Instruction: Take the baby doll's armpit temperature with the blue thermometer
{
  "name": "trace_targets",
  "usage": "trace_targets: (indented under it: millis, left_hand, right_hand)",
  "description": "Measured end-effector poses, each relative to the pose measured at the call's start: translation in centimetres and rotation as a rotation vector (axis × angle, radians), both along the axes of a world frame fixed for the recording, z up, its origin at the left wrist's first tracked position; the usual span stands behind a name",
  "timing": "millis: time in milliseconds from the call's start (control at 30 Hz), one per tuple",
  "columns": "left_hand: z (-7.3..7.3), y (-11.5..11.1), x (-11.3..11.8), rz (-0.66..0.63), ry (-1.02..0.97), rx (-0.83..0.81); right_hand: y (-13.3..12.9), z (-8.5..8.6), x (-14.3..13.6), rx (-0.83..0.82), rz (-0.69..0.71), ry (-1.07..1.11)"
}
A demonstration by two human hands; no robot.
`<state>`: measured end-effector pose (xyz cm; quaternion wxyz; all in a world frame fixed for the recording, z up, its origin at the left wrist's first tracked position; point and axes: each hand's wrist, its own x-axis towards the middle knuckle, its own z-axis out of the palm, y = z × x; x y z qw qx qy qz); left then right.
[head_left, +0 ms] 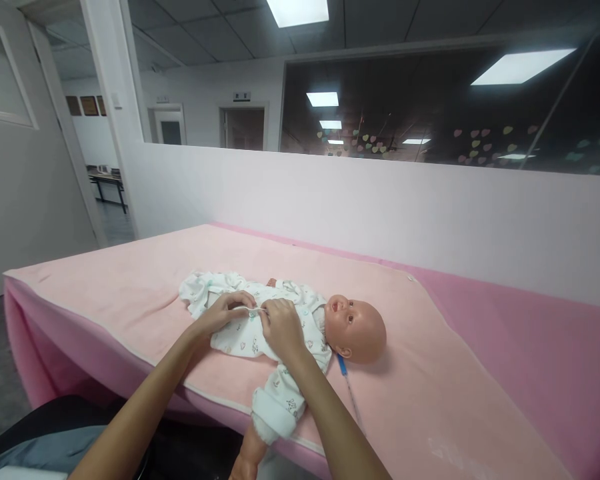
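Note:
On its back lies a baby doll [365, 330], its head to the right, dressed in a white printed baby shirt [235, 341]. My left hand [229, 310] pinches the shirt's front edge over the belly. Close beside it, my right hand [283, 327] grips the same edge, fingers bent, with a short stretch of white edging between the two hands. A greenish snap shows just below that edge. One doll arm [253, 453] in a cuffed sleeve hangs over the table's near edge. The fingertips are partly hidden by the cloth.
A pale pink mat [430, 393] covers the table over a darker pink cloth [545, 333]. By the doll's neck lies a thin blue-ended thermometer-like stick [342, 365]. Behind the table stands a white half wall [380, 213] with glass above. A door [25, 173] is at left.

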<state>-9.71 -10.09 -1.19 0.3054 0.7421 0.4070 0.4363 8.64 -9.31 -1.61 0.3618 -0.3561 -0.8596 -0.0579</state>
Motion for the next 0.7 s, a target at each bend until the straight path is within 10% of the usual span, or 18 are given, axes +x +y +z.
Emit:
trace_targets:
  millis: [700]
  left_hand:
    - [0.45, 0.13, 0.43, -0.064, 0.068, -0.018]
  right_hand:
    - [-0.08, 0.02, 0.05, 0.008, 0.001, -0.028]
